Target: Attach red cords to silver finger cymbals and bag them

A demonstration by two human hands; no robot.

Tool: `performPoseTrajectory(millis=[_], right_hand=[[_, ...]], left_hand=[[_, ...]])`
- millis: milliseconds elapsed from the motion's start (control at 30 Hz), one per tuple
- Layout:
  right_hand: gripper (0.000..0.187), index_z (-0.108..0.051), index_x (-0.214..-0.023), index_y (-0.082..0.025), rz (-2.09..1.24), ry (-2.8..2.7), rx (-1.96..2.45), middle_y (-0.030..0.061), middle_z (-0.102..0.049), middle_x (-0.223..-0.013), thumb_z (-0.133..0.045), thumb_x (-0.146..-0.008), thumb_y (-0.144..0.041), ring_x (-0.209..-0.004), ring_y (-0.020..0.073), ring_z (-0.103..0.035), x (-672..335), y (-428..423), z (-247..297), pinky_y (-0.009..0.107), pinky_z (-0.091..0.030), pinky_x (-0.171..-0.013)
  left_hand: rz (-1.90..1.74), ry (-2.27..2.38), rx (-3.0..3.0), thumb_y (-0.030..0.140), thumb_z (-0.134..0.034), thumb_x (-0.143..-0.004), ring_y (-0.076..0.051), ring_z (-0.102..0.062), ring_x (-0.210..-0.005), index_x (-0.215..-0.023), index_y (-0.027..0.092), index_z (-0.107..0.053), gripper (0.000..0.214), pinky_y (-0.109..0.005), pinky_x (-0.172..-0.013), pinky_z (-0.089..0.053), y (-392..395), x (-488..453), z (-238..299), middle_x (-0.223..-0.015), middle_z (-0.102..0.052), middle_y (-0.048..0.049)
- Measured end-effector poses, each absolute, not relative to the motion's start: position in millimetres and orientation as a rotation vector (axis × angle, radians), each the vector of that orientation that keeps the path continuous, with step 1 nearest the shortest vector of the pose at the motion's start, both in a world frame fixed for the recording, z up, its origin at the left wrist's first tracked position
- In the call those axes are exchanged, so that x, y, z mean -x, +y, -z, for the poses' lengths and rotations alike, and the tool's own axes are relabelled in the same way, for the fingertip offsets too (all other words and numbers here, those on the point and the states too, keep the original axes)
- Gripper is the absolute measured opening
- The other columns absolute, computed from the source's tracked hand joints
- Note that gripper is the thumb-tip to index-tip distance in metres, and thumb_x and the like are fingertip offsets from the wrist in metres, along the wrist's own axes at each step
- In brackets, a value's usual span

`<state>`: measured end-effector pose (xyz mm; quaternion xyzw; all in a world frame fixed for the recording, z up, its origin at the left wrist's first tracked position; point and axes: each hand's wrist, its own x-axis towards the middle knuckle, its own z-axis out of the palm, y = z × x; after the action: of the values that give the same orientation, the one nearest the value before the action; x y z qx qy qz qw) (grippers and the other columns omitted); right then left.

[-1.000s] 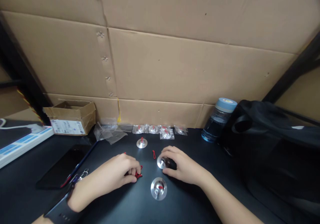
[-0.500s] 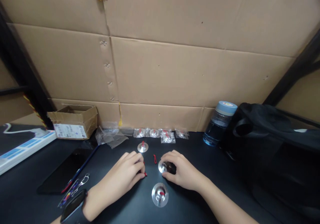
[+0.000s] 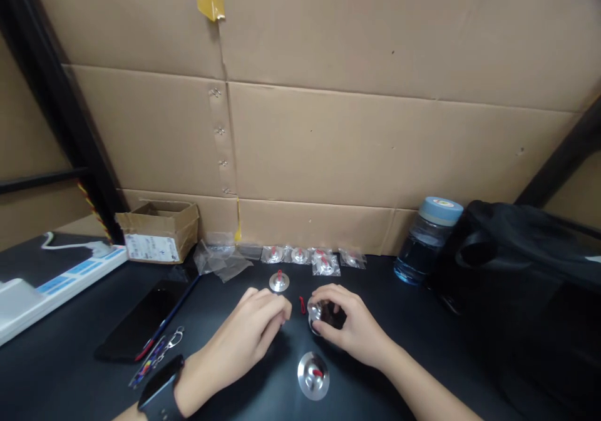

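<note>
My right hand (image 3: 350, 321) grips a small shiny metal cymbal (image 3: 315, 311) at its rim, thumb and fingers curved around it. Its underside is hidden by the hand. To the left, my left hand (image 3: 256, 327) is raised a little over the table with its fingers pressed together. Whatever they hold, if anything, is hidden. Between the hands lies a red cord loop (image 3: 302, 305). Nearer to me, a cymbal (image 3: 313, 386) with red cord at its centre lies flat. Another cymbal (image 3: 279, 286), its red loop upright, rests beyond my left hand.
Several bagged cymbals (image 3: 323, 263) line the cardboard wall (image 3: 305, 158), beside empty plastic bags (image 3: 223, 259). Leftward are an open carton (image 3: 162, 230), a power strip (image 3: 70, 283), a phone (image 3: 145, 321) and a keychain (image 3: 154, 358). A bottle (image 3: 425, 245) and black bag (image 3: 530, 308) stand at right.
The view has shifted, moving everything rightward and slightly down. Red bits that showed at my left fingertips are out of sight. The cymbal in my right hand is tilted a little differently.
</note>
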<state>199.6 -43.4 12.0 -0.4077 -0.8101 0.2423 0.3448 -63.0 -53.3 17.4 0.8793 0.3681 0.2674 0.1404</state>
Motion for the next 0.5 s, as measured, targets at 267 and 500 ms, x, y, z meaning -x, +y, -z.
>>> performPoseTrajectory(millis=[267,500], right_hand=[[0.03,-0.071,-0.108,-0.027,-0.618,-2.03,0.977,0.0046,-0.071,-0.114,-0.076,-0.079,-0.017,-0.1,0.0212,-0.067,-199,-44,-10,0.031,-0.052,-0.078],[0.033,-0.07,-0.108,-0.025,-0.589,-1.926,0.929,0.0076,-0.07,-0.119,-0.077,-0.077,-0.016,-0.102,0.0227,-0.068,-192,-50,-10,0.031,-0.055,-0.078]], left_hand=[[-0.849,0.936,-2.544,0.02,-0.05,-0.104,-0.017,-0.065,-0.099,-0.125,0.032,-0.065,0.028,-0.032,-0.087,-0.04,-48,61,0,-0.109,-0.073,-0.0012],[-1.01,1.036,-2.575,0.032,-0.06,-0.101,-0.019,-0.066,-0.098,-0.11,0.037,-0.076,0.019,-0.034,-0.085,-0.04,-41,64,0,-0.106,-0.075,0.0001]])
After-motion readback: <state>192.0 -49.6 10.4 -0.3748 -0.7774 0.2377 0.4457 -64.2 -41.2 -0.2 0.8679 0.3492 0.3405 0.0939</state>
